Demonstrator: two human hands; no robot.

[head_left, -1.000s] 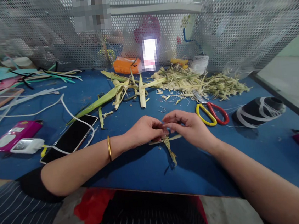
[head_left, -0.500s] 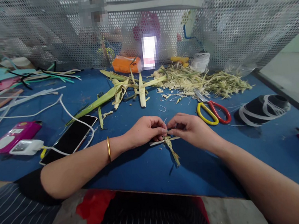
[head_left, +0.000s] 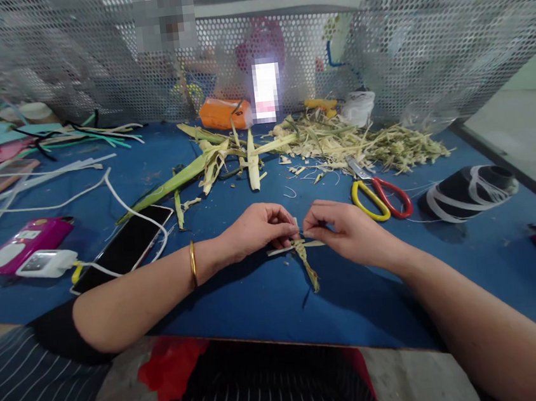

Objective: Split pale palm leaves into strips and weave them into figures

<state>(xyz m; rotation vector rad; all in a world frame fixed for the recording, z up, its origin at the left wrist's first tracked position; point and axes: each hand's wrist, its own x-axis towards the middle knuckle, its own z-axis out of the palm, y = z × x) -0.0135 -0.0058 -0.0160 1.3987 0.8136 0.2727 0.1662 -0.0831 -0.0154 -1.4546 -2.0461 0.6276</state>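
Note:
A small woven leaf piece [head_left: 305,261] with a braided tail hangs toward the table's front edge, pale leaf strips sticking out at both sides. My left hand [head_left: 271,226] pinches it near its upper end with thumb and forefinger. Close beside, the thumb and fingertips of my right hand [head_left: 331,227] are pressed together just above the right-hand strip; what they pinch is too small to make out. To the right of my hands lie scissors [head_left: 381,198] with one yellow and one red handle.
Behind my hands, long green leaves [head_left: 175,181] and a heap of dry leaf scraps [head_left: 328,137] cover the blue table [head_left: 241,312]. A black cone of white thread [head_left: 468,193] lies at right. A phone [head_left: 124,247] with a white cable is at left, beside a magenta box [head_left: 26,244].
The fingers of my right hand have pulled slightly apart from my left fingertips, opening a small gap. My left hand keeps its pinch on the woven leaf piece.

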